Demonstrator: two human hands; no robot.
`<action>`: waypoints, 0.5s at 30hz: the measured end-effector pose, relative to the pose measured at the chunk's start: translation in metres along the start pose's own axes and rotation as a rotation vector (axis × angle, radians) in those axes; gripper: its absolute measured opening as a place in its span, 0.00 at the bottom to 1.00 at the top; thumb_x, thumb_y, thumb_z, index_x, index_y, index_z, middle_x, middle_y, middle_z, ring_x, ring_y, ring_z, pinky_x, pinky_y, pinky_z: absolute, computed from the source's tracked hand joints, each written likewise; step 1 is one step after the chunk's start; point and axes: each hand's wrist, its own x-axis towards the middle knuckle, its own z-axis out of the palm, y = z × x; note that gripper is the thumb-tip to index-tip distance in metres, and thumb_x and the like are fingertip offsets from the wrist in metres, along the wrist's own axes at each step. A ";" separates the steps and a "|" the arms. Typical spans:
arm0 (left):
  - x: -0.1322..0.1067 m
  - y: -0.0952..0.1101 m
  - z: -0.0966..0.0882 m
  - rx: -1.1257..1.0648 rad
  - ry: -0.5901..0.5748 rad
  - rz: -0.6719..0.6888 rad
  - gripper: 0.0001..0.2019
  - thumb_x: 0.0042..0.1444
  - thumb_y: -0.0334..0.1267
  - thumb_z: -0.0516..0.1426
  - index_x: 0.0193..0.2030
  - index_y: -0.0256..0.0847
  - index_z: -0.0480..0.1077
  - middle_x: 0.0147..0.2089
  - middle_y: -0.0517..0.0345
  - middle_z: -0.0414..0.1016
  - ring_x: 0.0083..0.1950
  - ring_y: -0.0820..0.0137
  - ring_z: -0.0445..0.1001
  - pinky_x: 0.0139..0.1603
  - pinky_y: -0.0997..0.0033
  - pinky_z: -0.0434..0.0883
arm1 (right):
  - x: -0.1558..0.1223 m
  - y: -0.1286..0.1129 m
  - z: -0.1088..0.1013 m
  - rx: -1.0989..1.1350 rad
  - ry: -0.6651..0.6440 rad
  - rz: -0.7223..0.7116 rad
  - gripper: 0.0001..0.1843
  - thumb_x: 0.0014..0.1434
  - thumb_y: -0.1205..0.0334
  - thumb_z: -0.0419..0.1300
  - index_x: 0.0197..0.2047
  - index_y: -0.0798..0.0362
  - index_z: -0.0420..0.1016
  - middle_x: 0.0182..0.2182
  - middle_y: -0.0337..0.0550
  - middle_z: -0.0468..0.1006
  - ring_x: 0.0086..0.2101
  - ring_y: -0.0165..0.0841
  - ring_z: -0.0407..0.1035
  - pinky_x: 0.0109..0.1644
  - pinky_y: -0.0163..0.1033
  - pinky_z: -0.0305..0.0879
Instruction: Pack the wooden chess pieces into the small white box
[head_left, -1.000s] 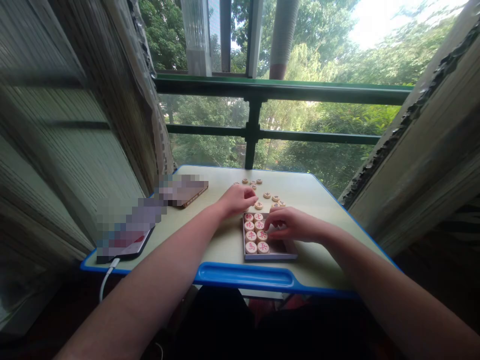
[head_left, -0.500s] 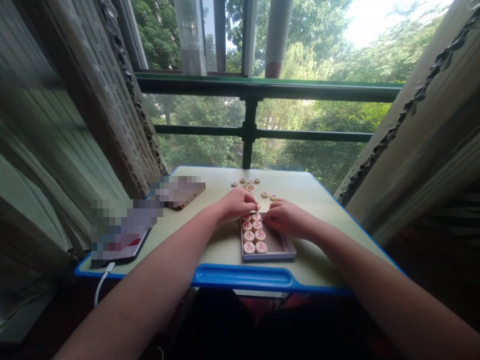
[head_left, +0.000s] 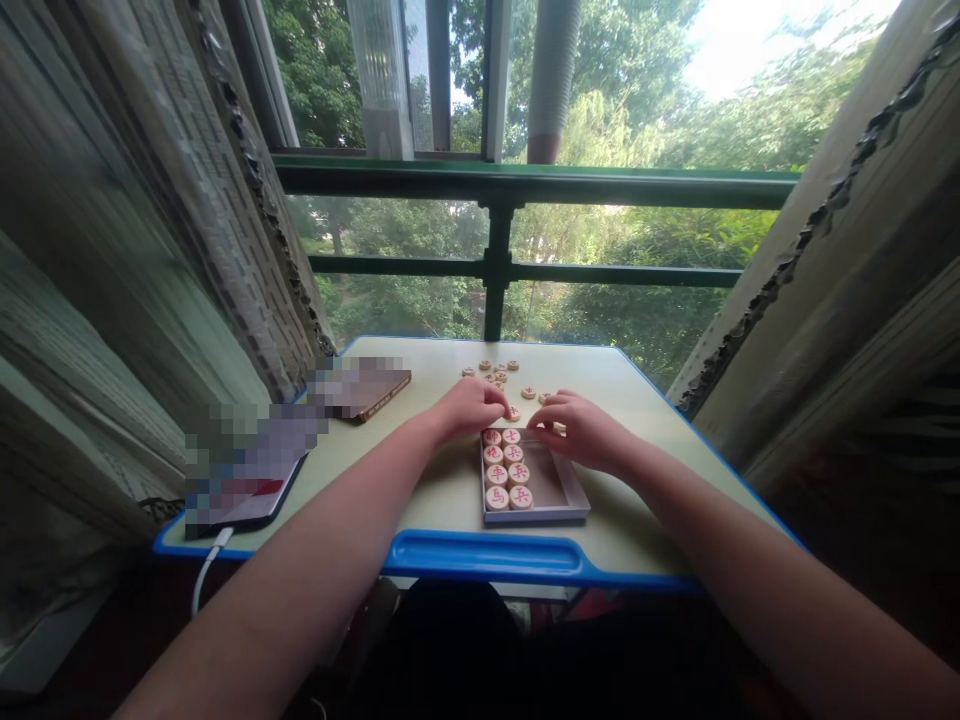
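Note:
My left hand (head_left: 474, 406) is closed above the far left corner of a shallow open box (head_left: 577, 497). Its fingertips meet the edge of a round Chinese chess piece (head_left: 514, 413) just beyond the box. My right hand (head_left: 576, 430) hovers over the box's far right part, fingers apart and bent, with nothing seen in them. Two columns of pieces with red characters fill the box's left side, among them a horse piece (head_left: 497, 498) and a soldier piece (head_left: 520, 497). The bare box bottom shows on the right.
More loose pieces (head_left: 500, 376) lie scattered at the table's far side, one (head_left: 529, 393) near my right hand. On the left are a flat brown box (head_left: 386, 393) and a partly blurred device with a white cable (head_left: 217, 545). A blue tray groove (head_left: 487, 556) edges the table (head_left: 630, 540).
My right hand has lifted off the pieces in the box and moved slightly right, its fingers spreading. A piece in the second column's far end shows clearly. My left hand has shifted slightly left.

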 end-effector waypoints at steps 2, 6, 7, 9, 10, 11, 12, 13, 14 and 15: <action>0.002 -0.004 0.000 0.049 0.052 0.002 0.15 0.41 0.28 0.49 0.27 0.37 0.78 0.24 0.60 0.75 0.29 0.73 0.70 0.32 0.76 0.67 | 0.001 0.006 -0.001 0.013 0.089 0.054 0.08 0.54 0.68 0.56 0.33 0.54 0.77 0.28 0.45 0.74 0.33 0.34 0.63 0.41 0.38 0.59; 0.007 -0.015 0.001 0.146 0.181 0.047 0.15 0.43 0.27 0.49 0.28 0.39 0.77 0.32 0.58 0.77 0.36 0.70 0.72 0.42 0.73 0.69 | 0.004 0.025 0.002 0.021 0.245 0.180 0.11 0.57 0.63 0.53 0.36 0.55 0.77 0.30 0.46 0.73 0.36 0.36 0.65 0.44 0.40 0.60; 0.008 -0.018 0.000 0.153 0.213 0.058 0.15 0.44 0.27 0.49 0.30 0.39 0.77 0.34 0.58 0.77 0.38 0.70 0.73 0.45 0.73 0.69 | 0.005 0.031 0.004 0.033 0.288 0.225 0.12 0.57 0.62 0.52 0.38 0.55 0.77 0.32 0.47 0.73 0.38 0.36 0.65 0.46 0.41 0.60; 0.009 -0.022 0.000 0.159 0.264 0.072 0.16 0.45 0.27 0.48 0.34 0.40 0.77 0.39 0.57 0.77 0.43 0.70 0.72 0.50 0.72 0.67 | 0.006 0.042 0.009 0.055 0.341 0.309 0.15 0.58 0.61 0.50 0.44 0.56 0.75 0.37 0.49 0.73 0.42 0.37 0.65 0.50 0.42 0.59; 0.010 -0.023 0.000 0.164 0.282 0.073 0.17 0.46 0.27 0.48 0.37 0.39 0.76 0.42 0.56 0.77 0.46 0.69 0.72 0.53 0.71 0.66 | 0.007 0.048 0.012 0.061 0.345 0.354 0.17 0.59 0.61 0.49 0.47 0.56 0.73 0.41 0.50 0.72 0.45 0.38 0.64 0.53 0.43 0.57; 0.010 -0.025 0.000 0.172 0.297 0.063 0.18 0.47 0.28 0.49 0.40 0.39 0.75 0.46 0.55 0.76 0.50 0.67 0.70 0.56 0.69 0.64 | 0.008 0.053 0.015 0.069 0.330 0.399 0.19 0.59 0.60 0.48 0.49 0.57 0.72 0.44 0.51 0.71 0.47 0.39 0.63 0.55 0.44 0.56; 0.011 -0.027 0.000 0.178 0.309 0.045 0.19 0.48 0.29 0.49 0.45 0.38 0.74 0.49 0.54 0.74 0.54 0.66 0.68 0.59 0.67 0.62 | 0.009 0.058 0.018 0.078 0.305 0.434 0.21 0.60 0.59 0.47 0.52 0.57 0.70 0.48 0.53 0.70 0.50 0.40 0.61 0.58 0.45 0.53; 0.012 -0.030 0.001 0.182 0.315 0.025 0.20 0.50 0.30 0.49 0.49 0.37 0.72 0.53 0.52 0.72 0.57 0.64 0.65 0.61 0.66 0.59 | 0.010 0.062 0.021 0.092 0.269 0.463 0.22 0.61 0.58 0.46 0.53 0.58 0.69 0.51 0.54 0.68 0.53 0.41 0.59 0.59 0.46 0.51; 0.012 -0.033 0.002 0.179 0.321 -0.006 0.20 0.51 0.31 0.49 0.51 0.37 0.70 0.55 0.51 0.70 0.61 0.63 0.61 0.63 0.64 0.56 | 0.010 0.066 0.023 0.115 0.226 0.482 0.23 0.62 0.57 0.45 0.55 0.59 0.67 0.53 0.55 0.66 0.55 0.41 0.57 0.61 0.47 0.49; 0.013 -0.035 0.003 0.165 0.324 -0.039 0.21 0.53 0.34 0.48 0.54 0.37 0.68 0.58 0.51 0.67 0.63 0.62 0.57 0.64 0.63 0.54 | 0.011 0.068 0.025 0.149 0.177 0.484 0.25 0.62 0.57 0.43 0.56 0.60 0.65 0.55 0.56 0.65 0.56 0.42 0.56 0.61 0.48 0.48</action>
